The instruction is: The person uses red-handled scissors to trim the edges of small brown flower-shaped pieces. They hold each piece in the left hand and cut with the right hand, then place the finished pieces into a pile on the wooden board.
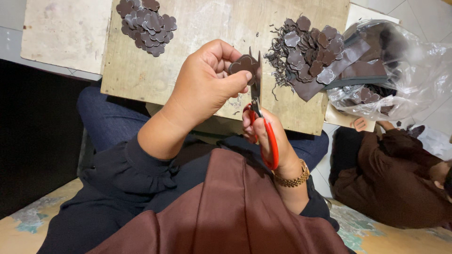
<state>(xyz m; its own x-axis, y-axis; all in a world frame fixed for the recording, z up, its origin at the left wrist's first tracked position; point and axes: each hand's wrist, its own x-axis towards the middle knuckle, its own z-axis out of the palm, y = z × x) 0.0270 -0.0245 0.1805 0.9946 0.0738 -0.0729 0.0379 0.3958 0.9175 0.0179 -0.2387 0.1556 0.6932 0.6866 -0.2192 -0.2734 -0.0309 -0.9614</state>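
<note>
Wooden board (141,70) across your lap, near edge hidden behind your arms. Clear plastic bag (400,70) at right, contents murky. 2 heaps of brown flower cutouts (146,23) on board. Your left hand (207,84) pinches brown flower piece (242,63); your right hand (270,136) grips red-handled scissors (259,113), blades upright, touching piece.

Red-handled scissors (263,127), dark brown flower-shaped piece (243,65), gold watch (293,178)

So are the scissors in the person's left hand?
No, the right hand grips the red-handled scissors, while the left hand pinches a brown flower-shaped piece.
</note>
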